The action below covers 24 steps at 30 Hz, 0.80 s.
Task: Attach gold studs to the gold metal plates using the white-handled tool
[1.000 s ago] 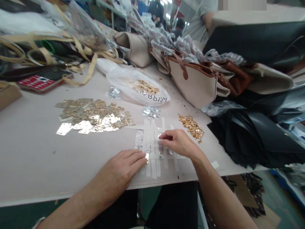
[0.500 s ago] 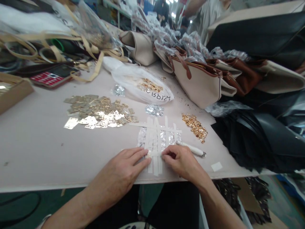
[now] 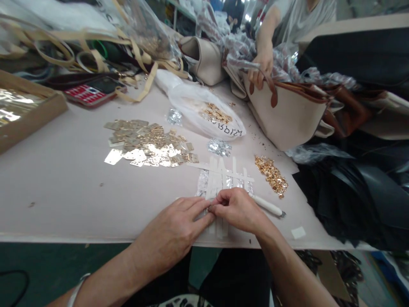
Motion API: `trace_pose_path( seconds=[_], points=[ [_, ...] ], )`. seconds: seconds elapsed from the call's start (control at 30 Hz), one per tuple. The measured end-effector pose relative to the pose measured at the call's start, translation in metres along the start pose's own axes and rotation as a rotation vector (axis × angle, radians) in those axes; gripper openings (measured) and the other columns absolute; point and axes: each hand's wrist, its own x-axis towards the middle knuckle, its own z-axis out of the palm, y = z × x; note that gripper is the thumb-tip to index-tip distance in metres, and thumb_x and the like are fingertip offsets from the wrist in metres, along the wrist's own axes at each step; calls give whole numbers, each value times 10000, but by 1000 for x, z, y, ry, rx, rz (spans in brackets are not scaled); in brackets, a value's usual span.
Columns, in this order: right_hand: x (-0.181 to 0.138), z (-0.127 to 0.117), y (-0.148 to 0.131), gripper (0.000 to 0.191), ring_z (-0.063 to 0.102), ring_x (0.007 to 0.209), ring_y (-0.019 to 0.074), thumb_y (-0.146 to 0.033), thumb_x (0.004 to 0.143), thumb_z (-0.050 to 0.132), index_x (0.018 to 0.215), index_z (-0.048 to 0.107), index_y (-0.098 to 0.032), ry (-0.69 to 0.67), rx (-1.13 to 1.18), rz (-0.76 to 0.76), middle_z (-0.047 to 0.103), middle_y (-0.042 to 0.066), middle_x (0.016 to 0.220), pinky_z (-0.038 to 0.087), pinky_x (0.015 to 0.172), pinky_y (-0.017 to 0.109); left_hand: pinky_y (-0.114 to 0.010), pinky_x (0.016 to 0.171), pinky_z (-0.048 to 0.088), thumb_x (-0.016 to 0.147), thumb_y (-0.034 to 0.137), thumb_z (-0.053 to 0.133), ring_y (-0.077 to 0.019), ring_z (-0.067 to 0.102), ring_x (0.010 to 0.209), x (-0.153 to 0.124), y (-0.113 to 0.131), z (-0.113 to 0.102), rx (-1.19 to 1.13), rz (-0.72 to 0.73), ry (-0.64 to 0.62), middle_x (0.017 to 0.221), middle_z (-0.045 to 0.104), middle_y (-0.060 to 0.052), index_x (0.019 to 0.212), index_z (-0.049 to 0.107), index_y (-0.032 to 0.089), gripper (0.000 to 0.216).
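White tape strips [image 3: 220, 168] lie crisscrossed over crinkled clear plastic on the table in front of me. My left hand [image 3: 182, 221] rests on their near left side, fingers stretched and thumb apart from the index finger, tips touching the strips. Meeting those fingertips is my right hand [image 3: 236, 209], its thumb and index finger pinched low over the strips; what is between them is hidden. Just right of it lies a white-handled tool [image 3: 268, 206] with a metal tip. Small silvery discs [image 3: 219, 147] sit beyond the strips, and small gold fittings [image 3: 271, 175] are heaped to the right.
Gold metal plates [image 3: 143, 143] are piled left of centre, near a cardboard box [image 3: 38, 113]. A white plastic bag [image 3: 188, 102] holds gold pieces. Cream handbags [image 3: 281, 111] and black material [image 3: 338, 196] line the right. Another person's hand [image 3: 263, 64] is at a handbag's handle.
My right hand has moved left until its fingertips meet those of my left. My view has shifted left. The other person's hand has come down to the handbag's handle.
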Motion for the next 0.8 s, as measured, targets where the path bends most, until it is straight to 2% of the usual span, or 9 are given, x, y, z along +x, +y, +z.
trace_pose_path(
  seconds=[0.13,0.27,0.33,0.43,0.57,0.67,0.8],
  points=[
    [12,-10,1,88,532,596,105,-231,725,684,697,726,-159,-127,-42,1,644,-11,608,349,529,225,-430,1009,516,958,109,491,-267,581,1210,0,0,0,-14,1,2,1319,625,-114,1307,596,177,371],
    [22,-17,-1,84,551,579,106,-206,721,657,676,708,-157,-271,-21,23,646,-9,593,365,521,223,-432,1023,504,968,120,498,-264,573,1221,1,-1,1,-17,-8,-21,1300,631,-111,1277,608,177,333],
    [24,-18,-5,80,556,572,106,-182,717,642,669,701,-157,-295,-35,35,644,-10,582,369,521,223,-431,1017,506,969,124,504,-262,577,1215,1,-1,1,-17,-7,-21,1297,634,-107,1267,611,180,321],
    [21,-18,-9,69,555,577,107,-167,712,643,676,700,-154,-266,-94,18,651,-7,593,353,516,225,-428,1014,506,965,119,509,-260,572,1228,1,-1,1,-23,-2,-19,1324,625,-104,1279,603,185,335],
    [13,-16,-6,101,549,597,108,-183,751,632,696,714,-159,-184,-168,-109,660,-1,616,340,541,237,-429,1014,504,962,118,512,-257,575,1228,1,0,0,-27,-6,-22,1330,625,-103,1271,608,190,332],
    [9,-15,0,119,569,621,110,-201,789,627,734,728,-168,-138,-123,-168,681,0,650,358,570,235,-427,1014,503,959,114,515,-256,578,1223,1,0,-1,-27,-7,-30,1348,618,-105,1279,604,194,342],
    [10,-14,6,105,588,642,112,-203,788,647,741,733,-167,-131,-70,-158,688,-5,662,375,577,224,-436,1023,501,957,121,532,-264,573,1236,2,0,-1,-23,-18,-48,1360,610,-106,1282,603,204,343]
  ],
)
